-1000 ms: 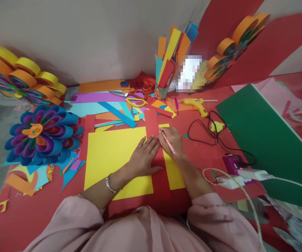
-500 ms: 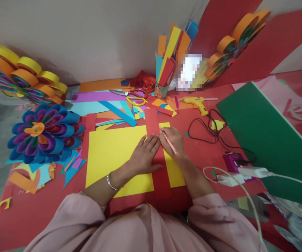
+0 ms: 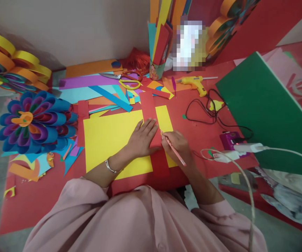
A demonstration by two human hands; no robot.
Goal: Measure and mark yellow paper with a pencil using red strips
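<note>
A yellow sheet of paper point(image 3: 109, 140) lies on the red tabletop, with a red paper strip point(image 3: 159, 161) laid across its right part. My left hand point(image 3: 142, 138) is flat with its fingers outstretched, pressing on the strip and the sheet beside it. In my right hand point(image 3: 177, 145) I grip a pink pencil point(image 3: 175, 151). Its tip rests at the strip's right edge, where red meets yellow. Any line drawn there is too small to make out.
Behind the sheet lie scissors point(image 3: 130, 78) and several coloured strips. A yellow glue gun point(image 3: 194, 84) with a black cord lies at the back right, near a purple power socket point(image 3: 229, 140). A blue-purple paper flower point(image 3: 33, 122) stands at left; a green board point(image 3: 266, 115) is at right.
My right hand has drawn the pencil nearer to me along the strip's right edge. The left hand stays flat on the strip. The camera view has tilted downward.
</note>
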